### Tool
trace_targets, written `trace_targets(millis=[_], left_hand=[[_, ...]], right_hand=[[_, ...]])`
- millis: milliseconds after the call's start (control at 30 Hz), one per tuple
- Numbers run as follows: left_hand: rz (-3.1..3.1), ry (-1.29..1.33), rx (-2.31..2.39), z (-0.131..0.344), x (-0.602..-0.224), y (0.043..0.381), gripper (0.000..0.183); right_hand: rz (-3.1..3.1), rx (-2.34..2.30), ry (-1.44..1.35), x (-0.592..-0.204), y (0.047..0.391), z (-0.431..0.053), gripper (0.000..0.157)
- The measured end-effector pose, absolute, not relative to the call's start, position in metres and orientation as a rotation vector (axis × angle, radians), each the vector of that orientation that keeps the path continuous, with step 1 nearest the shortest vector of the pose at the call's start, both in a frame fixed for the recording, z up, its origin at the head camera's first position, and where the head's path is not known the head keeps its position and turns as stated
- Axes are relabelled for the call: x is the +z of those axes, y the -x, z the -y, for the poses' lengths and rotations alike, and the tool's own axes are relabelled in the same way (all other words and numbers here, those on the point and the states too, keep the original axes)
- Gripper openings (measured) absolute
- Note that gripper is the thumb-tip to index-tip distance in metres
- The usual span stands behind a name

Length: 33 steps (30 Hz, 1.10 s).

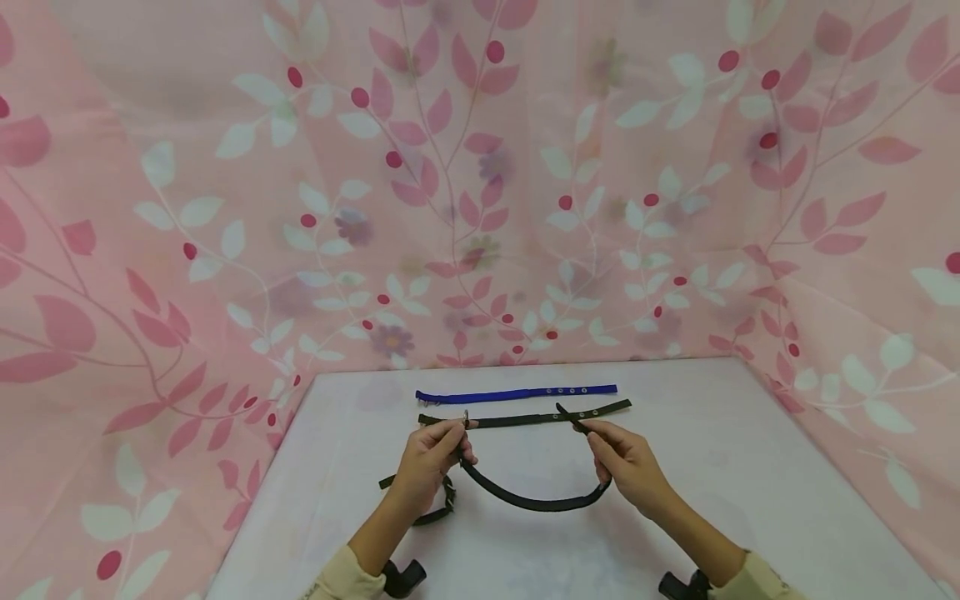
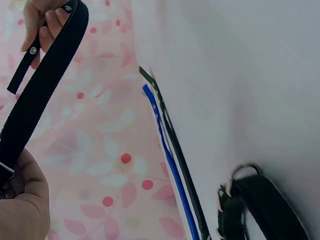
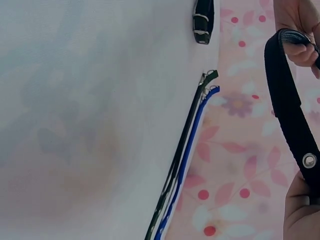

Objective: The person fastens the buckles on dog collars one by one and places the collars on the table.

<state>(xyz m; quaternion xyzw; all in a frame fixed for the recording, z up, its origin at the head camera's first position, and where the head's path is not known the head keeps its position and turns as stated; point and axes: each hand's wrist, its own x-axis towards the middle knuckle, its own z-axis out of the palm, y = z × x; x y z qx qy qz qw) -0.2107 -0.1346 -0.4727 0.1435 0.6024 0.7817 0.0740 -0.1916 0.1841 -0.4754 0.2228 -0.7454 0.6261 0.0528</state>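
A black collar (image 1: 540, 504) with metal eyelets hangs in a downward curve between both hands, above the table. My left hand (image 1: 426, 462) pinches its ring end between thumb and fingers; in the left wrist view a metal loop (image 2: 7, 170) shows beside that palm. The right hand (image 1: 632, 468) grips the strap near the eyelet end, whose tip points up and left past the fingers. An eyelet (image 3: 309, 160) shows just above the right hand in the right wrist view. Behind the hands lie a dark green collar (image 1: 517, 421) and a blue collar (image 1: 487, 397), both stretched flat.
A dark collar bent into a loop (image 1: 435, 517) lies on the white table (image 1: 750, 467), partly hidden by the left forearm. Black camera mounts (image 1: 405, 578) sit at both wrists. Pink floral cloth (image 1: 480, 208) walls in the table's back and sides.
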Motion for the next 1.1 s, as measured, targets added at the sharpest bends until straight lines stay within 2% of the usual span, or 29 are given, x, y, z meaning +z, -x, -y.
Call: trace_targets(millis=[200,500,867,1100], left_hand=[[-1.907,-0.461,2.300,0.124,-0.465,0.211,0.043],[-2.038,-0.598,2.276,0.110,-0.462,0.209,0.035],[-2.060,-0.612,2.224,0.099,-0.463,0.204,0.032],[-2.101,-0.655,2.126,0.089,-0.468,0.200,0.024]], right_hand=[[2.317,1.893,-0.707,-0.476,0.193,-0.174,0.022],[2.280,1.874,-0.849,-0.476,0.191,-0.158,0.020],[2.301,1.840,-0.874,-0.477,0.192,-0.136,0.020],[2.303,1.838,-0.879,-0.479,0.191,-0.128,0.022]])
